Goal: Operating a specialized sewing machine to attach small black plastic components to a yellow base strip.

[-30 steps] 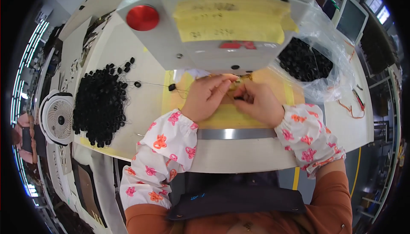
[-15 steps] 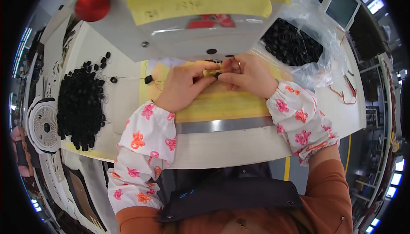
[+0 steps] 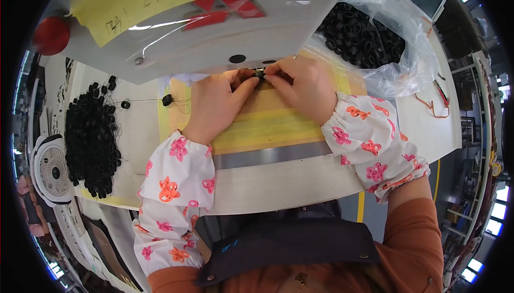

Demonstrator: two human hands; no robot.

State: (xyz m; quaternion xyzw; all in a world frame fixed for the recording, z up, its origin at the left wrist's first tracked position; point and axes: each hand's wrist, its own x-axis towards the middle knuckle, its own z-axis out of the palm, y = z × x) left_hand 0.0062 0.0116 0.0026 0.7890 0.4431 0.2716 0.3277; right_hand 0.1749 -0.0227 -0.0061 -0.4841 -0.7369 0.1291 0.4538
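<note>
Your hands are both up near the lower edge of the machine head [image 3: 176, 52], fingertips almost meeting, each with the thumb pressed toward the fingers in a pinch on a small black piece [image 3: 259, 73]. That piece sits right between them: at about 2 o'clock from your left hand [image 3: 214, 103] and between 9 and 10 o'clock from your right hand [image 3: 306, 85]. Your fingers cover much of it, so its full shape can't be made out. Under your wrists lies a yellow-taped surface [image 3: 262, 127], with a metal strip [image 3: 273, 156] along its near edge at 6 o'clock from the piece and the pale worktop [image 3: 278, 186] beyond that toward your body. The machine head spans from 10 o'clock round to 1 o'clock, just above your fingertips. Between 8 and 9 o'clock, one loose black bit [image 3: 167, 100] lies near your left hand, with a thin thread running out to another, and farther out in that direction is the big black pile [image 3: 92, 140]. Between 2 and 3 o'clock, past your right hand, a clear plastic bag [image 3: 415, 76] holds many black loops [image 3: 364, 39]. A white fan [image 3: 52, 172] stands at 8 o'clock, beside the pile.
</note>
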